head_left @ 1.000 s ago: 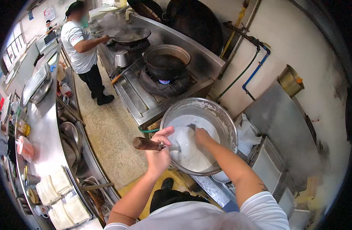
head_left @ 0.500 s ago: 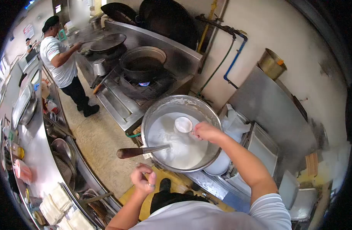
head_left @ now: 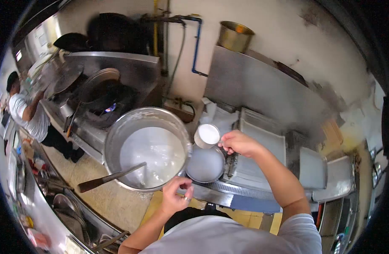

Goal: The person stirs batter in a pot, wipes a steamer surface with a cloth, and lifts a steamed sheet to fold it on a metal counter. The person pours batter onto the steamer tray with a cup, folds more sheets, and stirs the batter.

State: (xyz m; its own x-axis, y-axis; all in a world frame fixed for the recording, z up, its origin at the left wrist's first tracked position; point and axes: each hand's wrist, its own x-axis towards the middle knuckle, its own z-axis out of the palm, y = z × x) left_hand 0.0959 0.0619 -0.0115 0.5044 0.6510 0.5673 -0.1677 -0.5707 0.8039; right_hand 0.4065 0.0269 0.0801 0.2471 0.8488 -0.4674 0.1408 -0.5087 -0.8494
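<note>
My right hand [head_left: 239, 144] grips the handle of a small metal dipper cup [head_left: 201, 141], which is full of white liquid. The cup hangs over the edge of a round pan [head_left: 206, 166] with a white surface, just right of the big steel pot [head_left: 185, 131]. White liquid [head_left: 162, 146] lies in the pot. A wooden-handled stirring tool [head_left: 97, 183] leans in it over the left rim; its lower end is hidden in the liquid. My left hand [head_left: 175, 199], wearing a ring, is beside the pot's front rim, fingers loosely curled and apart from the thumb. Nothing shows in it; rim contact is unclear.
Several flat metal trays [head_left: 262, 146] lie on the right counter. Behind the pot, a wok burner [head_left: 112, 108] has a visible flame. A co-worker [head_left: 27, 112] stands at the stove on the left. A shelving counter [head_left: 37, 207] runs along the left side, and a brass-coloured pot [head_left: 236, 37] sits high up.
The view has swung right. My right hand has carried the cup, full of white liquid, out of the pot to its right side. My left hand has moved closer to the pot's rim.
</note>
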